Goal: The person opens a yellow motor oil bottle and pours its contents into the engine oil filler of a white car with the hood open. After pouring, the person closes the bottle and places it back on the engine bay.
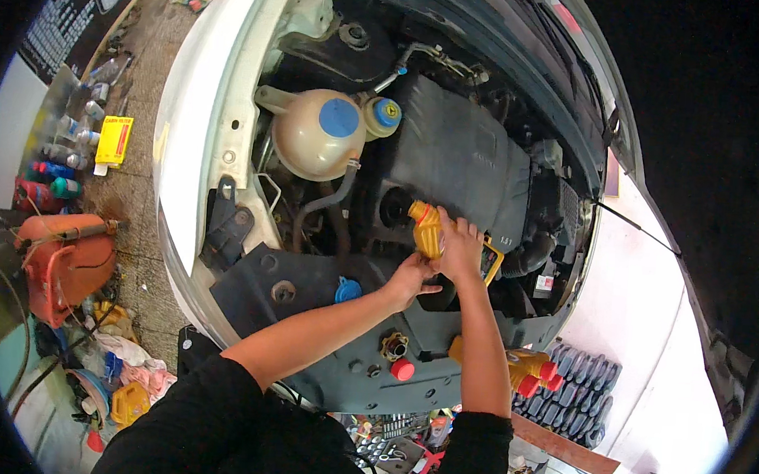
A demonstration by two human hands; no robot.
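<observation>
A golden-yellow engine oil bottle (429,236) lies tilted over the engine bay, its uncapped-looking neck pointing left at a round dark opening (394,207) beside the black engine cover (463,155). My right hand (461,246) wraps over the bottle from above. From below, my left hand (410,281) supports it, with the fingers partly hidden behind it. Whether oil is flowing cannot be made out. On the front panel (325,273), nearer me, sit a blue cap (347,290), a red bottle cap (403,370) and a dark filler cap (394,346).
A beige coolant tank (318,138) and a blue-capped reservoir (385,113) stand left of the engine cover. More yellow bottles with red caps (529,370) rest at the front right. The raised hood is on the right. A red jerrycan (67,266) and a yellow box (114,141) stand at left.
</observation>
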